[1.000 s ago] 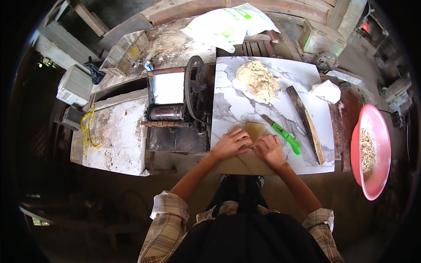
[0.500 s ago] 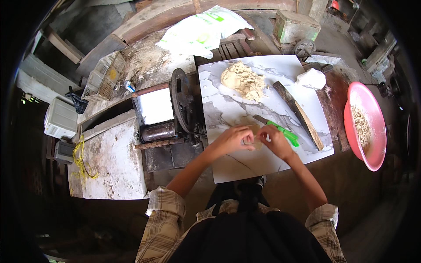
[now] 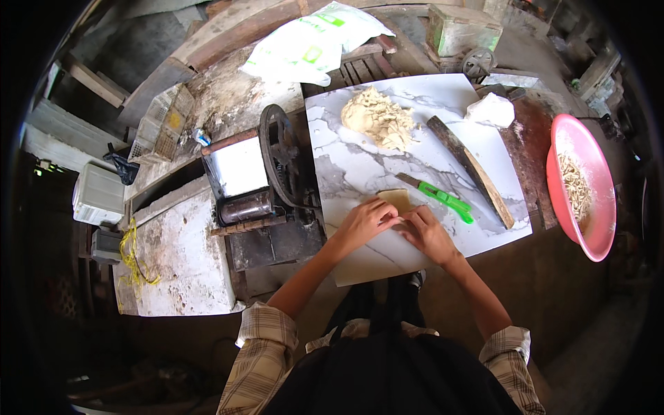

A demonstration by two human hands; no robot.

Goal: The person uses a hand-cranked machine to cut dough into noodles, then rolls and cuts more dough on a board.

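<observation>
Over the near part of the marble-patterned board (image 3: 415,169), my left hand (image 3: 366,220) and my right hand (image 3: 427,235) meet with their fingertips pinched together. What lies between the fingertips is too small and covered to make out. A flat tan square piece (image 3: 396,198) lies just beyond the fingers and is partly hidden by them. To its right rests a green-handled utility knife (image 3: 445,202) with its blade out. A crumbly mound of pale dough (image 3: 377,119) sits at the far side, left of a long dark wooden stick (image 3: 470,171).
A roller machine with a large wheel (image 3: 278,155) stands left of the board. A pink basin (image 3: 584,187) of small pale pieces is at the right. A white lump (image 3: 490,110), plastic sack (image 3: 315,45), basket (image 3: 162,124) and metal box (image 3: 462,34) lie around the far side.
My hands have shifted slightly nearer to me, and their fingertips have come together. The tan piece, between my hands before, now shows beyond them. The knife is more fully visible.
</observation>
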